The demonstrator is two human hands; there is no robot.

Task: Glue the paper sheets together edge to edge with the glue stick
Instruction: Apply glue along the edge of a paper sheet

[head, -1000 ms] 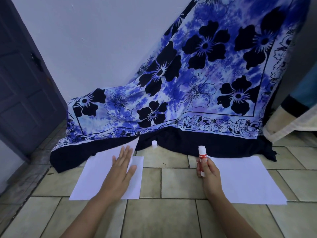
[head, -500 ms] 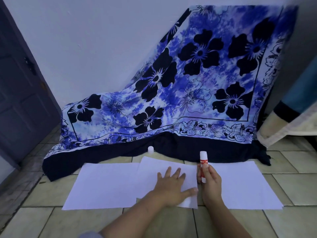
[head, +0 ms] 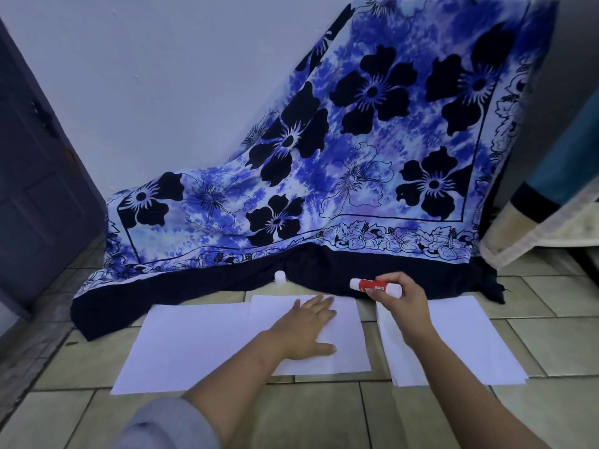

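Note:
Three white paper sheets lie on the tiled floor. The left sheet (head: 188,345) is overlapped along its right edge by the middle sheet (head: 350,335). My left hand (head: 308,328) presses flat on the middle sheet, fingers straight and spread. The right sheet (head: 460,341) lies apart, with a strip of bare tile between it and the middle sheet. My right hand (head: 405,299) grips a red and white glue stick (head: 376,287) above the right sheet's far left corner; the stick lies nearly level, uncapped tip pointing left. Its white cap (head: 279,276) stands on the floor beyond the sheets.
A blue flowered cloth (head: 356,176) hangs down the wall and spreads onto the floor just beyond the papers. A dark door (head: 35,189) stands at the left. Folded fabric (head: 544,222) sits at the right edge. Beige floor tiles (head: 308,413) run toward me.
My left hand slid the middle sheet rightward off the left sheet and now presses it flat. My right hand rose and tipped the glue stick from upright to nearly level.

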